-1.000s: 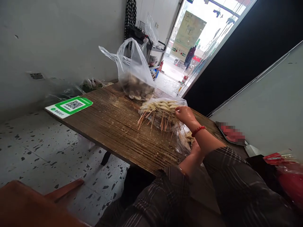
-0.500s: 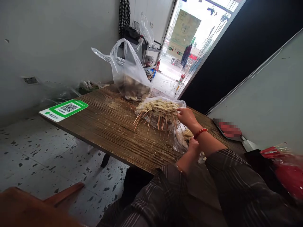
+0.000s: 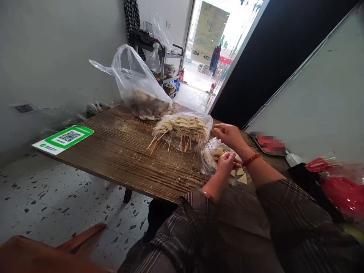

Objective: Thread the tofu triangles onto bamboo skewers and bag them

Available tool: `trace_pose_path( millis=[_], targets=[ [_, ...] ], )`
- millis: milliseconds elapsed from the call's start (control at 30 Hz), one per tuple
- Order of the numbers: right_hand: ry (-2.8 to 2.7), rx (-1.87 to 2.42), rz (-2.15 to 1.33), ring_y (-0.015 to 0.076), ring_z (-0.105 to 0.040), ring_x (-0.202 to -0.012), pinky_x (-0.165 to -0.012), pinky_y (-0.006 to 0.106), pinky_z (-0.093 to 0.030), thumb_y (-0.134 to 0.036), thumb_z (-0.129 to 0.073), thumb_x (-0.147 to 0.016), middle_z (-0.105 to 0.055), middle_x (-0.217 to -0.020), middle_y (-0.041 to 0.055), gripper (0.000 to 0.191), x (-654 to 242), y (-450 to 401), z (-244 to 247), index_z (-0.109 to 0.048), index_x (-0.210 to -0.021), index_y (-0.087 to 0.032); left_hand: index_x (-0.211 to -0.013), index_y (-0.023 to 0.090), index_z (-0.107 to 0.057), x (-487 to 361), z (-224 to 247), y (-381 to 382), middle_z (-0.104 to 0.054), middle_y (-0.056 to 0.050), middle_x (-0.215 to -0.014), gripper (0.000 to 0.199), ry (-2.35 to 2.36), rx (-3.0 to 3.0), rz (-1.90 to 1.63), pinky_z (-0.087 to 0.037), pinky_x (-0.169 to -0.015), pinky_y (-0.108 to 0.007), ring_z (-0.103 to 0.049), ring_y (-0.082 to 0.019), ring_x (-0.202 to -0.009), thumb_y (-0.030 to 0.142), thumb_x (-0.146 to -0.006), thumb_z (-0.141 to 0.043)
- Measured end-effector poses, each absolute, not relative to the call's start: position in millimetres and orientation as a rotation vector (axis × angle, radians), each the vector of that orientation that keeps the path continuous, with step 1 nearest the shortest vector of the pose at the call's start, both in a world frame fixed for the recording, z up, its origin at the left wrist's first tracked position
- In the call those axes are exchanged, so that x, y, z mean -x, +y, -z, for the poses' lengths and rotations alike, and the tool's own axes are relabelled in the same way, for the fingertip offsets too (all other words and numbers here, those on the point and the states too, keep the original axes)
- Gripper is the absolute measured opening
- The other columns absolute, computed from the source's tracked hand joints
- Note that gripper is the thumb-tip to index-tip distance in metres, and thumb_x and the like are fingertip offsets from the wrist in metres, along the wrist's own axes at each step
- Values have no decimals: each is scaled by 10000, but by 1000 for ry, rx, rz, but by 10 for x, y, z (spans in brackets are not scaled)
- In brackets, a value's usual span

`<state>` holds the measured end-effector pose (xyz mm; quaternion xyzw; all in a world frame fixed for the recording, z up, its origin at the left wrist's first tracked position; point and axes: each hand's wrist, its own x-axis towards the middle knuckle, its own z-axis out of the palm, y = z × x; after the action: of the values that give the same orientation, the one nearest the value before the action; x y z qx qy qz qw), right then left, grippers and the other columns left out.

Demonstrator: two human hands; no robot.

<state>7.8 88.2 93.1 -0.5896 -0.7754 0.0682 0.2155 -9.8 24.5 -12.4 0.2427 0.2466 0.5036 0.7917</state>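
Observation:
My right hand (image 3: 228, 135) hovers just right of the stack of skewered pale, flat folded pieces (image 3: 182, 127), fingers apart and apparently empty. Thin wooden sticks jut from that stack toward me, and a clear plastic bag (image 3: 209, 118) lies under it. Nearer to me, my left hand (image 3: 226, 163) is closed with its fingertips together; whatever they pinch is too small to make out. It is over a second open plastic bag (image 3: 207, 161) holding loose pale pieces (image 3: 218, 152). More cut pieces (image 3: 241, 178) lie beside the left hand, at the bag's right side.
A tied-handle plastic bag (image 3: 139, 87) with brownish contents stands at the table's far end. A green QR-code card (image 3: 64, 139) lies at the left corner of the wooden table (image 3: 122, 167). A dark tray (image 3: 267, 146) with red contents is at right; a wooden stool (image 3: 36, 254) stands lower left.
My right hand has come away from the skewer stack toward the right, its fingers opening. My left hand has risen slightly. The whole view has shifted, moving the table leftward.

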Motion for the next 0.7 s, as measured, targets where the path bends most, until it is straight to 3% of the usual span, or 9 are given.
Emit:
trace_pose_path(
  millis=[200, 467, 700],
  targets=[
    [-1930, 1648, -151, 136, -610, -532, -602, 254, -457, -407, -529, -905, -710, -664, 37, 420, -933, 353, -927, -704, -1166, -129, -883, 148, -565, 193, -67, 215, -655, -14, -677, 149, 659, -560, -1118, -467, -584, -227, -602, -97, -485, 295, -865, -565],
    [-1438, 1873, -82, 144, -602, -549, -553, 253, -458, -456, -497, -892, -719, -717, 76, 485, -2347, -100, -464, -699, -1144, -95, -921, 159, -575, 224, -172, 244, -676, -3, -686, 112, 700, -606, -1140, -483, -570, -203, -622, -89, -521, 258, -898, -530],
    [-1484, 2157, 82, 194, -685, -858, -750, 279, -491, -332, -509, -900, -761, -1009, 89, 337, -2771, -160, -45, -744, -1075, -166, -942, 148, -593, 244, -174, 306, -685, -4, -691, 136, 747, -664, -1193, -502, -583, -201, -635, -85, -525, 247, -906, -507]
  ],
)
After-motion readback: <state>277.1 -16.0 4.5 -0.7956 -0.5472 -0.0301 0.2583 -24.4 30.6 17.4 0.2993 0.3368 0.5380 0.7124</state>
